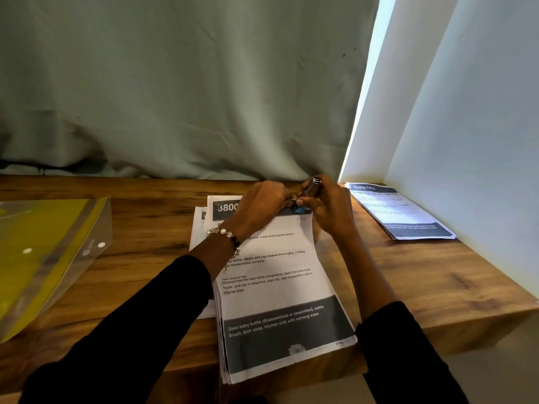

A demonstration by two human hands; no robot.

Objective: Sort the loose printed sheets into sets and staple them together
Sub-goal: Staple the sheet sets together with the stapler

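Observation:
A stack of printed sheets [280, 290] lies in front of me on the wooden table [145, 223], its near end hanging over the front edge. My right hand [329, 205] grips a small dark stapler [312, 188] with a blue part at the stack's top right corner. My left hand [262, 205], with a bead bracelet at the wrist, is curled on the top edge of the stack beside the stapler; what its fingers pinch is hidden. More loose sheets [199, 225] stick out from under the stack on the left.
A separate set of printed sheets [402, 211] lies at the far right by the white wall. A clear plastic folder with yellow inside [49, 252] lies at the left. A grey curtain [175, 97] hangs behind the table.

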